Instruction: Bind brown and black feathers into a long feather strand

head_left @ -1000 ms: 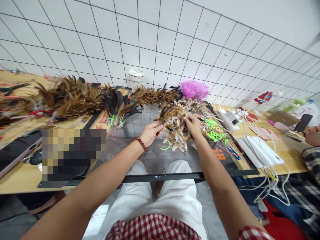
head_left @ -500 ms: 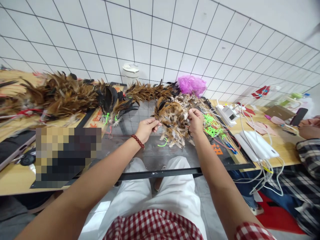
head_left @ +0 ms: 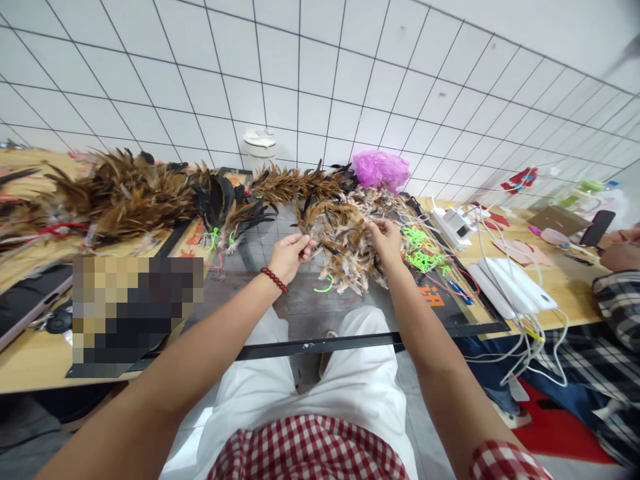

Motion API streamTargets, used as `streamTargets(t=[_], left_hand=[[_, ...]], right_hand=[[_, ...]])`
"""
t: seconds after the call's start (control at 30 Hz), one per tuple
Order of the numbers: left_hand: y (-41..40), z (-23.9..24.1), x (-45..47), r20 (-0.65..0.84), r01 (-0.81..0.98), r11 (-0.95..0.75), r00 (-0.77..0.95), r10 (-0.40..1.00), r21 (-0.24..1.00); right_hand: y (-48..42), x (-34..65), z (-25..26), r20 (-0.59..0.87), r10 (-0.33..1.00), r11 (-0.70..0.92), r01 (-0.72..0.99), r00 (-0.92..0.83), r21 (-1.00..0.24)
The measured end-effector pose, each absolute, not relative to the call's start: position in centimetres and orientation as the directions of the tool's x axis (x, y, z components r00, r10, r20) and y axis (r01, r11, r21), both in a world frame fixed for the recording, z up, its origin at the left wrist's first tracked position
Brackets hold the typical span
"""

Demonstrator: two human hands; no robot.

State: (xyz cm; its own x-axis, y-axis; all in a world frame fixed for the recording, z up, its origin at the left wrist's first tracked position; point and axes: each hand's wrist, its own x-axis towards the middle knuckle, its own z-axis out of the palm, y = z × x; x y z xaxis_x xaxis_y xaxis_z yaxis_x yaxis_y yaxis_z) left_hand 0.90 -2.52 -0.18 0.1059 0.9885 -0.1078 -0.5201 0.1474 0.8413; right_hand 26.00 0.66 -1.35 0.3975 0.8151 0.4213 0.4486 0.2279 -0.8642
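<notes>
A heap of brown and cream feathers lies on the dark glossy board in front of me. At its left edge is my left hand, wearing a red bead bracelet; thumb and fingertips are pinched together, and what they hold is too small to make out. My right hand touches the heap's right side, its fingers closed on some feathers. A short green cord sticks out below the heap. Bright green cords lie tangled just right of my right hand.
Long bundles of brown feathers stretch along the back left. A white lidded container and a pink plastic bag stand by the tiled wall. At right are white power strips with cables, and another person's hand.
My right hand has shifted slightly left, and the top of the feather heap has spread leftward. My left hand has moved a little left, staying pinched.
</notes>
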Motion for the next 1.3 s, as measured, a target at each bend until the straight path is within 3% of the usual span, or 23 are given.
streamTargets(t=[0.2, 0.33, 0.4, 0.57, 0.7, 0.8, 0.97, 1.13, 1.23, 1.3], left_hand=[[-2.3, -0.3, 1.0, -0.151, -0.525, 0.175, 0.089, 0.985, 0.833], [-2.4, -0.4, 0.9, -0.136, -0.531, 0.169, 0.100, 0.986, 0.830], [-2.4, -0.4, 0.8, -0.137, -0.546, 0.167, 0.095, 0.986, 0.821], [-2.3, -0.3, 0.8, -0.151, -0.548, 0.186, 0.109, 0.982, 0.815], [-2.1, -0.4, 0.8, -0.139, -0.554, 0.175, 0.107, 0.985, 0.814], [-2.1, -0.6, 0.8, -0.133, -0.553, 0.171, 0.109, 0.985, 0.815], [-2.0, -0.6, 0.7, -0.135, -0.550, 0.176, 0.114, 0.984, 0.816], [-2.3, -0.1, 0.7, -0.169, -0.502, 0.222, 0.151, 0.974, 0.836], [-2.6, 0.1, 0.6, -0.207, -0.450, 0.279, 0.202, 0.957, 0.849], [-2.7, 0.1, 0.6, -0.219, -0.419, 0.299, 0.230, 0.948, 0.857]], right_hand=[[4.1, 26.1, 0.9, 0.332, 0.898, -0.005, 0.761, 0.288, -0.648], [7.2, 25.4, 3.0, 0.160, 0.934, -0.178, 0.803, 0.320, -0.569], [7.9, 24.9, 3.9, 0.183, 0.937, -0.128, 0.781, 0.296, -0.611], [6.2, 24.4, 5.7, 0.420, 0.872, 0.213, 0.579, 0.250, -0.787], [3.7, 24.5, 5.8, 0.404, 0.862, 0.315, 0.301, 0.306, -0.900], [2.4, 24.6, 5.5, 0.343, 0.907, 0.315, 0.145, 0.246, -0.938], [1.5, 24.0, 4.7, 0.191, 0.975, 0.181, 0.092, 0.116, -0.979], [-0.4, 21.2, 4.0, 0.092, 0.995, 0.088, -0.077, -0.045, -0.993], [-1.6, 19.2, 3.3, 0.060, 0.988, 0.061, 0.002, -0.144, -0.998], [-2.0, 18.2, 2.7, 0.114, 0.980, 0.132, 0.099, -0.165, -0.986]])
